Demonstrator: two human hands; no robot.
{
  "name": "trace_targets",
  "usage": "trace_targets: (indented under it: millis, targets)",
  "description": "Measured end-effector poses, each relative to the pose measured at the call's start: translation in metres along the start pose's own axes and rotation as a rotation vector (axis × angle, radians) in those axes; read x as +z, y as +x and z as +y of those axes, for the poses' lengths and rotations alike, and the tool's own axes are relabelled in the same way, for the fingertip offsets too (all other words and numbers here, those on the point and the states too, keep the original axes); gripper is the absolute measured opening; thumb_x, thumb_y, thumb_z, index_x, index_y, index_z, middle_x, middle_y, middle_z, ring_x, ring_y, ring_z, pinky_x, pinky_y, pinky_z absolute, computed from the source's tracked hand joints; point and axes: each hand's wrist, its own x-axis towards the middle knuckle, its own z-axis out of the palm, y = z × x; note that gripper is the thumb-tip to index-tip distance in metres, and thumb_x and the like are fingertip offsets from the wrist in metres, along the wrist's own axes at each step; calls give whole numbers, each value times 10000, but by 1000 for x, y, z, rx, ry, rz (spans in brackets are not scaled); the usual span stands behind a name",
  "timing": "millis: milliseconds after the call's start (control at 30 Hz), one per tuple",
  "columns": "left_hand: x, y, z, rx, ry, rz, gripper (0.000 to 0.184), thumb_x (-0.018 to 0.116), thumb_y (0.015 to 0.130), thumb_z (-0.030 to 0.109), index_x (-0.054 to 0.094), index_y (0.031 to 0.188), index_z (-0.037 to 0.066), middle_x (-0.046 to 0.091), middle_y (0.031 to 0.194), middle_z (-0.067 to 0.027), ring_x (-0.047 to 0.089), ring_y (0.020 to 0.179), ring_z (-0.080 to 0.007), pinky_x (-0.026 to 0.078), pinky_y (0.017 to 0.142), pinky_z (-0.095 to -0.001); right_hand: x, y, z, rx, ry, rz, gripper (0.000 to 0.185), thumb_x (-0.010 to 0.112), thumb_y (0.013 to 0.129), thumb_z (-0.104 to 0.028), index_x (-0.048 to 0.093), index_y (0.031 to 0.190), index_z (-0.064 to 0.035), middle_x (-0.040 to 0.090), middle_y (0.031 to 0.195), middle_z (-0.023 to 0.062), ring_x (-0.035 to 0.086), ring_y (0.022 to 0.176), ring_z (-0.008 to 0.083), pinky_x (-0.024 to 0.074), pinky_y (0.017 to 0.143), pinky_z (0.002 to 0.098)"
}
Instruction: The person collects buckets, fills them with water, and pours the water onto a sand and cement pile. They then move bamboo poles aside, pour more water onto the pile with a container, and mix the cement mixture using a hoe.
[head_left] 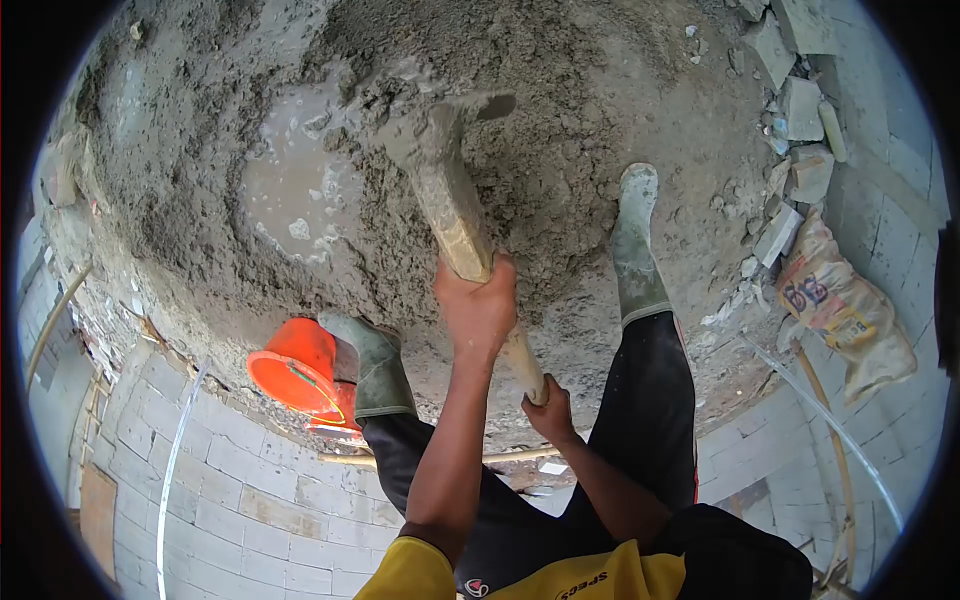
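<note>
My left hand (477,305) is wrapped round the wooden handle of a hoe (448,215), partway along it. Further back, my right hand (548,410) grips the same handle near its lower end, close to my legs. Grey mortar cakes the far part of the hoe, and its head is at least partly sunk in the wet mix (540,150), so the blade's shape is hard to make out. Left of the hoe, a puddle of cloudy water (300,185) lies in a hollow of the mix.
An orange bucket (296,360) lies tipped beside my left boot (378,365). My right boot (637,235) stands at the mix's edge. Broken blocks (803,110) and a printed sack (840,305) lie on the right. Grey block paving (250,490) runs along the near side.
</note>
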Motion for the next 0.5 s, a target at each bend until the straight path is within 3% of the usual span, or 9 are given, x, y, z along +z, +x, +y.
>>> trace_targets:
  millis: [67, 133, 167, 200, 267, 333, 367, 433, 500]
  targets:
    - [31, 35, 76, 192, -94, -36, 280, 669, 798, 102, 567, 1009, -51, 637, 827, -120, 630, 735, -178, 506, 660, -321, -8, 77, -43, -146, 92, 150, 266, 694, 743, -36, 568, 974, 5, 670, 789, 194, 701, 784, 353, 523, 670, 379]
    - [63, 86, 146, 390, -17, -136, 279, 667, 777, 140, 564, 935, -65, 661, 798, -200, 665, 690, -315, 521, 644, -385, -21, 155, -102, -298, 234, 194, 181, 640, 809, 8, 583, 981, 15, 666, 763, 69, 630, 634, 154, 502, 600, 305]
    - [89, 132, 154, 743, 74, -212, 339, 665, 771, 186, 603, 956, -92, 685, 879, -245, 684, 750, -378, 543, 685, -433, -29, 187, -135, -279, 319, 136, 164, 629, 820, 7, 587, 979, 17, 649, 744, 68, 592, 578, 133, 476, 547, 285]
    - [108, 151, 180, 551, 37, -176, 310, 610, 782, 180, 667, 879, -108, 650, 704, -285, 702, 730, -397, 541, 613, -432, -26, 190, -148, -264, 353, 102, 156, 623, 825, 7, 589, 977, 18, 641, 735, 68, 573, 550, 122, 464, 520, 276]
    - [138, 195, 154, 523, 305, -67, 317, 613, 769, 215, 673, 796, -95, 649, 743, -309, 715, 760, -349, 533, 615, -441, -14, 179, -165, -68, 615, -24, 148, 622, 835, 1, 588, 978, 18, 617, 703, 70, 524, 485, 104, 418, 452, 260]
    - [116, 176, 79, 62, 479, -278, 383, 655, 782, 205, 636, 1008, -103, 678, 1012, -276, 687, 897, -398, 557, 773, -450, 2, 108, -191, 425, 892, -112, 182, 651, 826, -17, 576, 986, 30, 585, 657, 67, 491, 434, 127, 397, 402, 273]
    - [102, 170, 24, -15, 577, -302, 449, 647, 802, 207, 610, 1123, -105, 654, 1103, -285, 656, 1026, -403, 543, 868, -448, 15, 71, -180, 583, 840, -120, 223, 669, 818, -23, 562, 1004, 36, 579, 656, 60, 490, 427, 134, 395, 392, 281]
    - [47, 114, -26, -253, 532, -293, 479, 657, 814, 220, 560, 1137, -121, 627, 1109, -331, 634, 1045, -435, 519, 902, -445, 27, -1, -113, 664, 837, -260, 203, 644, 761, 18, 529, 928, 15, 539, 671, 60, 511, 436, 154, 410, 394, 301]
    - [1, 47, -53, -239, 458, -228, 419, 660, 795, 198, 546, 1029, -131, 642, 990, -339, 646, 940, -476, 530, 818, -459, 16, -72, -80, 644, 705, -323, 189, 638, 739, 37, 518, 881, 4, 556, 640, 72, 554, 480, 157, 454, 439, 298]
